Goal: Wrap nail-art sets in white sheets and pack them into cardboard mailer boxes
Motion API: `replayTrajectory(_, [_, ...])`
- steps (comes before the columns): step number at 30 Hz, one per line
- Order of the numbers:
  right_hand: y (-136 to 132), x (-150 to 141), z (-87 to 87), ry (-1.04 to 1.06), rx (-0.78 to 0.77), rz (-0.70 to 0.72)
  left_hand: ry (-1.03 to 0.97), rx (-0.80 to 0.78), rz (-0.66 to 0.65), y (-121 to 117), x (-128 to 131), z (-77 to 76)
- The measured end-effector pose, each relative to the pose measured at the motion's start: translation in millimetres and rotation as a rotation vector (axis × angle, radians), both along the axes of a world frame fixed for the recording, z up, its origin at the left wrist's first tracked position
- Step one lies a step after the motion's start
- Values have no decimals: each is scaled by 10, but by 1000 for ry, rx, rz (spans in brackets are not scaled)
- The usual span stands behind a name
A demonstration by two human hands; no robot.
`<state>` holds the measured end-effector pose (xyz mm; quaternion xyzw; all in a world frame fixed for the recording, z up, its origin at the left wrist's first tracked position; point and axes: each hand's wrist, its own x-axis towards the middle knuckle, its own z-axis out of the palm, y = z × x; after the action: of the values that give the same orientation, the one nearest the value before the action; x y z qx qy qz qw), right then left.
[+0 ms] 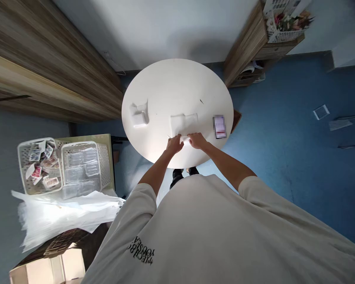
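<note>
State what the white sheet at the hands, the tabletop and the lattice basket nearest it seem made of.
White sheet: matte, perhaps foam or tissue, by its soft folds. Tabletop: smooth, possibly laminate; no grain shows. Basket: smooth, probably moulded plastic, given its regular perforated walls.

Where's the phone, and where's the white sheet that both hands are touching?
Phone (219,126): head view, middle of its screen.
White sheet (183,123): head view, middle of its upper surface.
</note>
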<state>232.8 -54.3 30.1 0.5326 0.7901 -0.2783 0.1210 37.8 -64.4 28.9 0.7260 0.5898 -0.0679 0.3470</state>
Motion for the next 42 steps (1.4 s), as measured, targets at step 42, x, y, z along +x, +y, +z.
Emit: replayTrajectory(42, [-201,125,-246,286,-151,-1127,83,153,-94,-22,646,-81])
